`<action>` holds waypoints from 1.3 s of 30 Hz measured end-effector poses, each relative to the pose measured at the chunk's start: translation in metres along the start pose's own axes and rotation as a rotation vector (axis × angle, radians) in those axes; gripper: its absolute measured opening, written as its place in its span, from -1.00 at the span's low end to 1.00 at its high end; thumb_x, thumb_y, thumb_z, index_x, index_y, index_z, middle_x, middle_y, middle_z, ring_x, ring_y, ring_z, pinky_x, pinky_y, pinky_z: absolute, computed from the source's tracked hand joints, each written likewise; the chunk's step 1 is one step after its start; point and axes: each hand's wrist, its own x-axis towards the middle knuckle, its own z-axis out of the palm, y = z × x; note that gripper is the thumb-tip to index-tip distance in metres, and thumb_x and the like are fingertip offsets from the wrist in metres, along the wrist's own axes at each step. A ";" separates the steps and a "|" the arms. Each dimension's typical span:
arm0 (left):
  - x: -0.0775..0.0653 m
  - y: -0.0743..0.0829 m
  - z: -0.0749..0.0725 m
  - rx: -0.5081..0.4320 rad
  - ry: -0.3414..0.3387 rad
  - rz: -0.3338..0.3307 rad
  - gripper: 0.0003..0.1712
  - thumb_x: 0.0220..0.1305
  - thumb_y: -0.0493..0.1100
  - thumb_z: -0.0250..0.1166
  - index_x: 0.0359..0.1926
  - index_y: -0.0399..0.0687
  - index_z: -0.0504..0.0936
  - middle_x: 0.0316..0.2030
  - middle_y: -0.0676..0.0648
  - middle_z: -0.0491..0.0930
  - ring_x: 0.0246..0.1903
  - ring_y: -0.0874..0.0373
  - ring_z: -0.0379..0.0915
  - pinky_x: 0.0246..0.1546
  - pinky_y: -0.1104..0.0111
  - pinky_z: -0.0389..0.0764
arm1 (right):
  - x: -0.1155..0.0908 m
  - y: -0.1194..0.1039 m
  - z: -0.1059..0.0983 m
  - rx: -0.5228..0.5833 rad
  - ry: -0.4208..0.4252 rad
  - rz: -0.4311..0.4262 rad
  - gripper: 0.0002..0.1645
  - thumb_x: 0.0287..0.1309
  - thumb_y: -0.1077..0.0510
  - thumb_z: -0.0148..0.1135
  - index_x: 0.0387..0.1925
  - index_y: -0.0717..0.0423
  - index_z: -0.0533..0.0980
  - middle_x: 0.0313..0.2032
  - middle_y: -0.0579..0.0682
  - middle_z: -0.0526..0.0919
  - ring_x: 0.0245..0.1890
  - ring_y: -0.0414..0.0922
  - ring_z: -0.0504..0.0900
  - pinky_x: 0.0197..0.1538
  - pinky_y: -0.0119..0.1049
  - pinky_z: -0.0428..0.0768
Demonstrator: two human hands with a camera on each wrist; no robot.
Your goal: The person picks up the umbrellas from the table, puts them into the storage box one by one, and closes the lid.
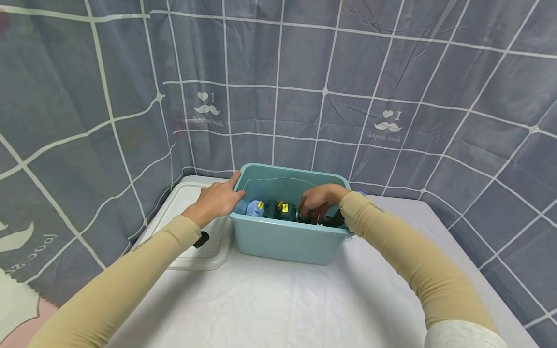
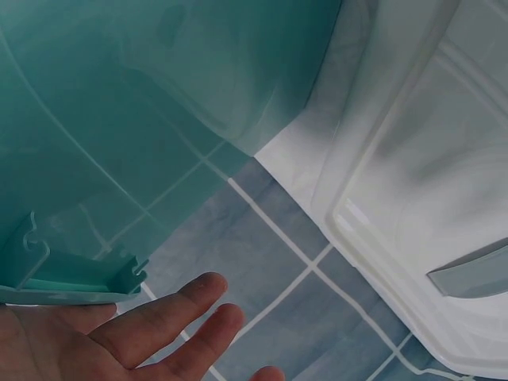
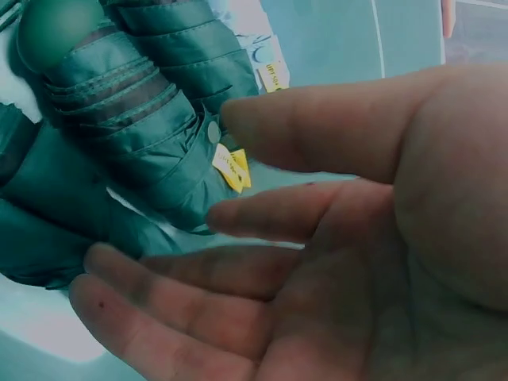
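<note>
A teal plastic storage bin (image 1: 287, 241) stands on the white-covered table. Inside lie folded umbrellas: a light blue one (image 1: 255, 209), a dark green one (image 3: 131, 119) with a yellow tag, and others in dark fabric. My left hand (image 1: 217, 197) rests at the bin's left rim, its fingers stretched out beside the outer wall in the left wrist view. My right hand (image 1: 319, 199) reaches into the bin. Its thumb and fingers (image 3: 278, 131) are spread apart by the green umbrellas, with nothing pinched between them. In the head view its fingertips are partly hidden.
A white lid (image 1: 184, 193) lies on the table left of the bin, partly behind my left arm. A grey curtain with white grid lines (image 1: 300, 116) hangs behind the table. Something dark (image 1: 334, 220) sits in the bin's right end.
</note>
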 end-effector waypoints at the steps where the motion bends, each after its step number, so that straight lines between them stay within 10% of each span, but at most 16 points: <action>1: 0.000 0.000 0.000 0.000 0.000 0.002 -0.14 0.43 0.19 -0.13 0.63 0.08 -0.11 0.36 -0.35 0.40 0.27 -0.32 0.42 0.18 -0.34 0.25 | 0.000 0.000 0.000 0.004 0.000 0.002 -0.30 0.49 0.15 0.02 0.52 0.31 0.12 0.45 0.25 0.31 0.04 0.07 0.70 0.09 -0.02 0.65; 20: 0.001 0.001 0.000 0.001 0.003 -0.001 -0.14 0.41 0.19 -0.14 0.63 0.10 -0.12 0.36 -0.36 0.40 0.26 -0.31 0.42 0.15 -0.34 0.27 | -0.009 0.015 -0.003 0.005 0.080 -0.036 -0.33 0.49 0.12 0.01 0.53 0.19 0.16 0.41 0.23 0.37 0.26 0.16 0.56 0.10 0.04 0.64; 39: 0.002 0.001 0.001 0.007 -0.016 -0.009 -0.14 0.43 0.20 -0.15 0.64 0.12 -0.16 0.39 -0.36 0.36 0.28 -0.32 0.39 0.15 -0.31 0.28 | -0.066 0.030 -0.012 0.023 0.323 -0.159 -0.34 0.46 0.02 0.09 0.50 0.10 0.26 0.37 0.25 0.44 0.28 0.16 0.53 0.13 -0.03 0.63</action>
